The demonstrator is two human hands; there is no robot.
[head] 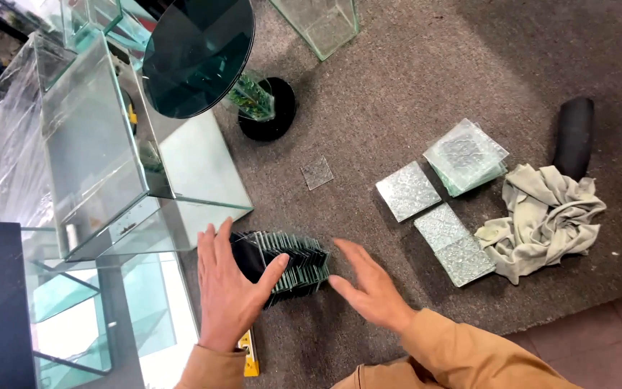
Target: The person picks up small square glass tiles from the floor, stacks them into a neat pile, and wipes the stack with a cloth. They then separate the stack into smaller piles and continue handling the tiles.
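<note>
Tan-sleeved forearms are seen at the bottom edge, and a small yellow tool (250,358) is partly hidden beneath the left wrist. The left hand (228,288) is laid flat, fingers spread, on the near-left end of a fanned row of small square clear glass tiles (293,261) standing on edge on the grey-brown carpet (397,86); nothing is gripped. A black object (246,256) is covered by the same palm. The right hand (372,288) is held open with fingers extended just beside the row's right end; contact cannot be told. A single clear glass square (317,173) is seen farther off on the carpet. To the right, three textured glass squares and a small stack (466,155) are laid near a crumpled beige cloth (548,216) and a black cylinder (574,137). Glass tanks (88,144) and a round dark glass disc (197,54) are placed at the left.
</note>
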